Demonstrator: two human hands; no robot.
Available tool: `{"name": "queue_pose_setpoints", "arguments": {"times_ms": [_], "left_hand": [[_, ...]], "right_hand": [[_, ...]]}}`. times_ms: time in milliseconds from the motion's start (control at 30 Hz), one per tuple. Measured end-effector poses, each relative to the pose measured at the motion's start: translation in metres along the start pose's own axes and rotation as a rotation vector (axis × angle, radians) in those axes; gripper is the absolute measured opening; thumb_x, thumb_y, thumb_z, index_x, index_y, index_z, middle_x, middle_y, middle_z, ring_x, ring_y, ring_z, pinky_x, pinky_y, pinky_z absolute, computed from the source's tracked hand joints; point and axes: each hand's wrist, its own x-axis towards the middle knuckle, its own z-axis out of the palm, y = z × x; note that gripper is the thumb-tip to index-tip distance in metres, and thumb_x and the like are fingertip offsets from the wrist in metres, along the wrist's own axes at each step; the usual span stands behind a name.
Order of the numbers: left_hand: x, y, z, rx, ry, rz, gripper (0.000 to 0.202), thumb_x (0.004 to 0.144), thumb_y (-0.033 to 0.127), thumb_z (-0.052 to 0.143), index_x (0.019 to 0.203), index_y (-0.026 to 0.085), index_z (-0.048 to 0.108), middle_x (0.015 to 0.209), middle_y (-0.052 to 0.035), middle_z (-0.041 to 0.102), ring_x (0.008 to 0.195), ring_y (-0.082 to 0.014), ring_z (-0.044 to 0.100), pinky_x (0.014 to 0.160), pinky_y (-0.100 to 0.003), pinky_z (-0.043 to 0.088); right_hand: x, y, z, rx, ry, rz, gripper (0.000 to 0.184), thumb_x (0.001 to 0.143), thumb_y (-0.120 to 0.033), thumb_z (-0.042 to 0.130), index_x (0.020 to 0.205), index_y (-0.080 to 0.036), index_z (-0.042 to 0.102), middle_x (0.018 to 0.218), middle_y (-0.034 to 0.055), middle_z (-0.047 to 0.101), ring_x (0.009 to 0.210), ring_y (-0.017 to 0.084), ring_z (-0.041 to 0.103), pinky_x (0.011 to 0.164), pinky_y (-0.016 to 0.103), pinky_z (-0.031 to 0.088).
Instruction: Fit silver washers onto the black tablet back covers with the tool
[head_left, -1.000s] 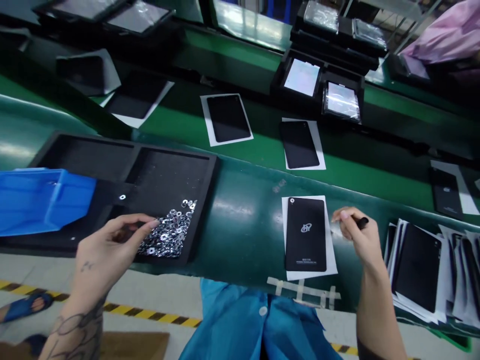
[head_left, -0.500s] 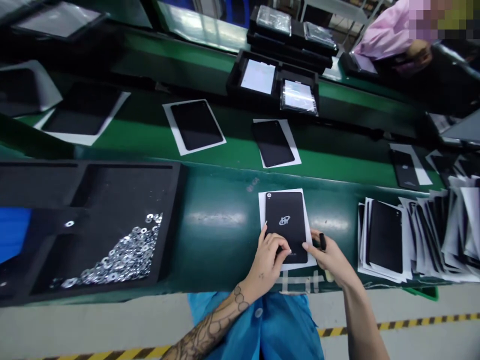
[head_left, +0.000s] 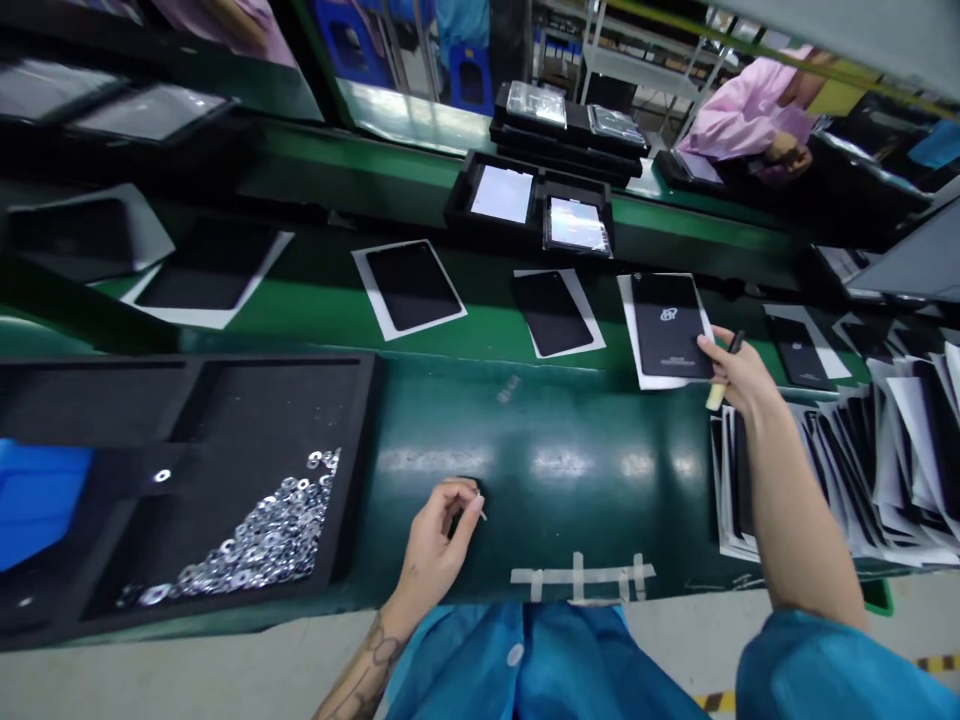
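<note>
My right hand (head_left: 742,372) reaches out over the green belt, pinching the lower right corner of a black tablet back cover (head_left: 667,340) with a light logo. A white paper sheet (head_left: 632,330) lies under that cover. Tucked in the same hand is a short stick-like tool (head_left: 717,394) with a yellowish end and a black end. Low over the worktable, my left hand (head_left: 441,532) is closed, thumb against forefinger, on a small thin pale piece (head_left: 481,508) whose kind I cannot make out.
At left, a black foam tray (head_left: 358,440) holds many metal washers (head_left: 262,540) and a blue bin (head_left: 37,495). More covers on paper (head_left: 416,285) lie along the belt (head_left: 480,330). Stacked covers with sheets (head_left: 885,470) stand at right. Across the belt sits a person in pink (head_left: 739,110).
My right hand has carried the cover and its paper forward and right, from the worktable to the belt. My left hand has come off the cover and moved left.
</note>
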Motion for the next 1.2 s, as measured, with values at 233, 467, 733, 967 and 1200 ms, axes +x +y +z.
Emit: {"name": "queue_pose_setpoints", "arguments": {"times_ms": [233, 467, 733, 967, 1200], "left_hand": [[0.003, -0.001, 0.001, 0.108, 0.051, 0.143, 0.015, 0.104, 0.033, 0.068, 0.097, 0.020, 0.065, 0.100, -0.0071, 0.071, 0.094, -0.0187, 0.074, 0.086, -0.029, 0.060], [0.013, 0.007, 0.003, 0.176, -0.021, 0.181, 0.017, 0.105, 0.033, 0.066, 0.093, 0.021, 0.067, 0.095, -0.0066, 0.076, 0.089, -0.0202, 0.076, 0.085, -0.032, 0.060], [0.013, 0.005, 0.007, 0.106, 0.012, 0.126, 0.013, 0.106, 0.031, 0.066, 0.097, 0.021, 0.063, 0.100, -0.0068, 0.075, 0.095, -0.0197, 0.076, 0.088, -0.032, 0.058], [0.010, 0.008, 0.007, 0.120, -0.012, 0.112, 0.012, 0.107, 0.033, 0.065, 0.109, 0.021, 0.067, 0.099, -0.0059, 0.075, 0.091, -0.0197, 0.074, 0.087, -0.033, 0.057], [0.016, 0.014, 0.004, 0.361, -0.104, 0.279, 0.024, 0.112, 0.023, 0.051, 0.120, 0.022, 0.074, 0.100, -0.0076, 0.071, 0.093, -0.0221, 0.065, 0.090, -0.038, 0.054]], "right_hand": [[0.037, -0.003, 0.064, -0.488, 0.100, -0.139, 0.047, 0.082, -0.051, 0.084, 0.111, -0.016, 0.071, 0.098, 0.0121, 0.071, 0.092, 0.028, 0.067, 0.083, 0.042, 0.059], [0.049, -0.011, 0.180, -0.645, -0.109, -0.162, 0.038, 0.095, -0.040, 0.076, 0.124, -0.017, 0.072, 0.127, 0.0188, 0.074, 0.120, 0.031, 0.069, 0.106, 0.042, 0.052], [0.053, -0.041, 0.185, -0.693, -0.194, -0.120, 0.023, 0.099, -0.031, 0.070, 0.109, -0.011, 0.073, 0.103, 0.0201, 0.076, 0.103, 0.030, 0.071, 0.092, 0.039, 0.054], [-0.045, -0.021, 0.140, -0.255, -0.212, -0.159, 0.062, 0.100, -0.050, 0.060, 0.153, -0.022, 0.045, 0.082, -0.0005, 0.059, 0.053, 0.014, 0.044, 0.051, 0.030, 0.042], [-0.166, 0.027, 0.117, -0.288, -0.448, -0.095, 0.063, 0.087, -0.066, 0.077, 0.133, -0.024, 0.067, 0.077, -0.0029, 0.059, 0.060, 0.016, 0.047, 0.060, 0.030, 0.041]]}}
